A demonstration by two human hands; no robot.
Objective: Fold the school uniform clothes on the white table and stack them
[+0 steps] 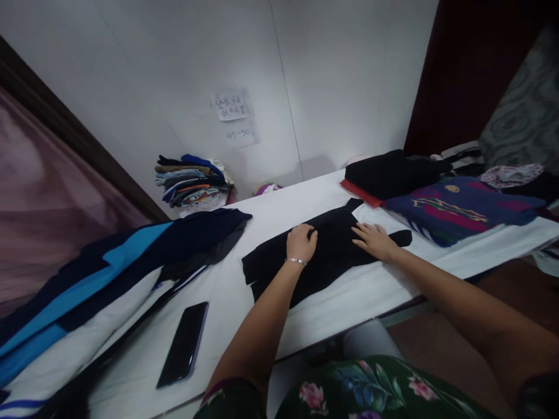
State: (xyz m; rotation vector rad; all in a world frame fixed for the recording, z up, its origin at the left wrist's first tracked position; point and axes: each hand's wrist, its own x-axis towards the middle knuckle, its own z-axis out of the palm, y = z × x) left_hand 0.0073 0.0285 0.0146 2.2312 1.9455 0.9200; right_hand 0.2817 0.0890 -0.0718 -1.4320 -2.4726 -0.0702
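One black garment (pixel 334 247) lies spread out on the white-covered table (pixel 222 302), in front of the person. The left hand (pixel 302 243), a bracelet (pixel 296 261) at its wrist, rests on the cloth with fingers curled and thumb near the forefinger; whether it pinches any fabric, I cannot tell. The right hand (pixel 372 240) lies flat with fingers spread, their tips on the garment's right-hand part. A dark phone (pixel 183 344) lies to the left, beside a heap of navy, blue and white clothes (pixel 126 250). To the right, a purple patterned garment (pixel 454 206) lies near a black folded one (pixel 388 173).
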